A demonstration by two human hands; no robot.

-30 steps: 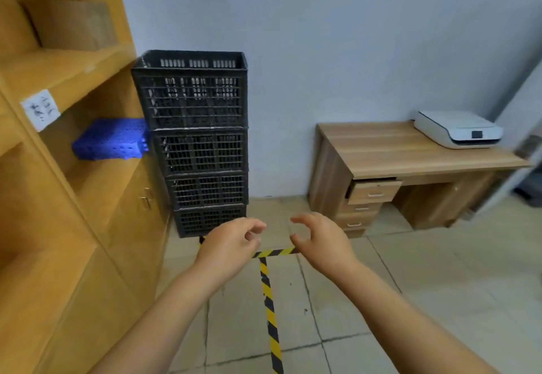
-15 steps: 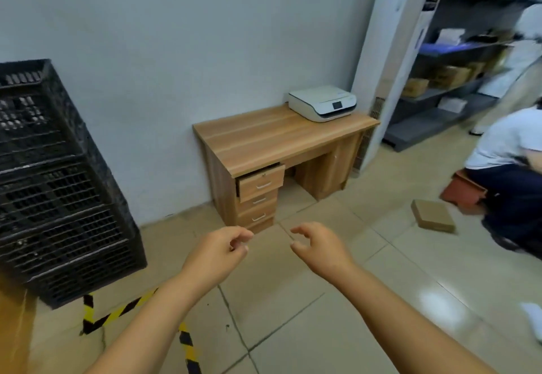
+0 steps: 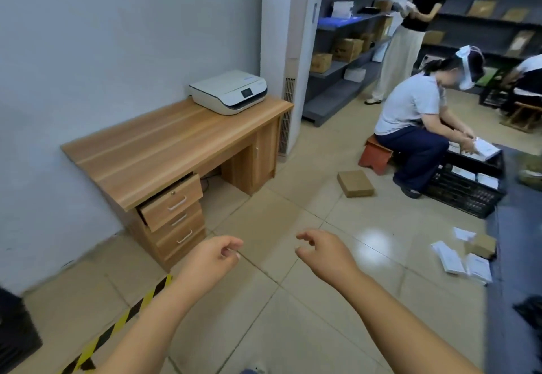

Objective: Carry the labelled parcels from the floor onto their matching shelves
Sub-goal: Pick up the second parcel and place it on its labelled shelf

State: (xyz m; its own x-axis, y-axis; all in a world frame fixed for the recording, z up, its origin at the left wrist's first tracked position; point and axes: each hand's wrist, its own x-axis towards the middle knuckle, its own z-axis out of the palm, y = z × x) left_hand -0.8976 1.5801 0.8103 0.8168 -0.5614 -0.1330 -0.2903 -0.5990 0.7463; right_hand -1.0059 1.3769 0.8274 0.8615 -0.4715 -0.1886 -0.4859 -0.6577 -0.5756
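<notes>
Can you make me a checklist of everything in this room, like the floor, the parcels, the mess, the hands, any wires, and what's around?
Surface: beige tiled floor, striped tape.
Job's things: brown parcel alone on the floor; white packets and a small box near the grey mat.
Clutter: black crate holding packets.
Grips: left hand and right hand loosely curled, holding nothing.
Cables: nothing seen clearly.
Surroundings: wooden desk, printer, grey shelves, other people working.

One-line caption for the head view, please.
Both hands, left and right, empty over the tiled floor; brown parcel ahead beside a seated person.
</notes>
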